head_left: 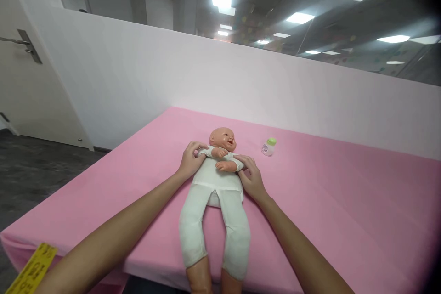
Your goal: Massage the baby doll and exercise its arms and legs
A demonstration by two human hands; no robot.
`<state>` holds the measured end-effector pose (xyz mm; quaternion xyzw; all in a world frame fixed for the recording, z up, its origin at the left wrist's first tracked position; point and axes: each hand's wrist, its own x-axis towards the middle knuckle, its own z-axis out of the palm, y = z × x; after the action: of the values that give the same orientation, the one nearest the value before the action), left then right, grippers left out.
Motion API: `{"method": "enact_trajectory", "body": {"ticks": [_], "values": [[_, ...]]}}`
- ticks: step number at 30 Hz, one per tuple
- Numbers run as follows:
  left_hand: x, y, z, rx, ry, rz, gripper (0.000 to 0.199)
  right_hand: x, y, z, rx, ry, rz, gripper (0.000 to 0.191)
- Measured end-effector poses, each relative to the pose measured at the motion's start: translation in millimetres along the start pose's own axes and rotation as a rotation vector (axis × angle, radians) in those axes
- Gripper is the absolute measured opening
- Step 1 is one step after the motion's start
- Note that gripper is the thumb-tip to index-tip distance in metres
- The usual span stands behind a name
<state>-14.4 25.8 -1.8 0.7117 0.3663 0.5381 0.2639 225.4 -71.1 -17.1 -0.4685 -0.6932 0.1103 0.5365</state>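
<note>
A baby doll (217, 179) with a bare head and a whitish cloth body lies on its back on the pink-covered table (148, 179), its feet toward me. Both its forearms are bent in over the chest. My left hand (192, 160) is closed around the doll's upper arm on the left side, fingertips on the sleeve. On the right side, my right hand (252, 175) grips the other sleeved arm near the elbow, with the thumb below and the fingers over it. Parts of the fingers are hidden behind the sleeves.
A small clear bottle (268, 148) with a green cap stands right of the doll's head. Behind the table runs a white half-wall (241, 78) with glass above it. A door (31, 78) is at the left, and a yellow marked strip (32, 270) shows at the lower left.
</note>
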Motion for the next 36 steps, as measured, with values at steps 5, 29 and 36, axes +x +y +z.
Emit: {"method": "enact_trajectory", "body": {"ticks": [5, 29, 36], "values": [[-1, -1, 0.9, -0.061, 0.032, -0.108, 0.027, 0, 6, 1, 0.212, 0.140, 0.205, 0.044], [1, -11, 0.4, -0.102, 0.083, -0.173, 0.034, -1, 10, 4, 0.248, 0.195, 0.220, 0.043], [1, -17, 1.2, -0.209, 0.143, -0.267, 0.045, 1, 8, 1, 0.317, 0.271, 0.267, 0.023]]}}
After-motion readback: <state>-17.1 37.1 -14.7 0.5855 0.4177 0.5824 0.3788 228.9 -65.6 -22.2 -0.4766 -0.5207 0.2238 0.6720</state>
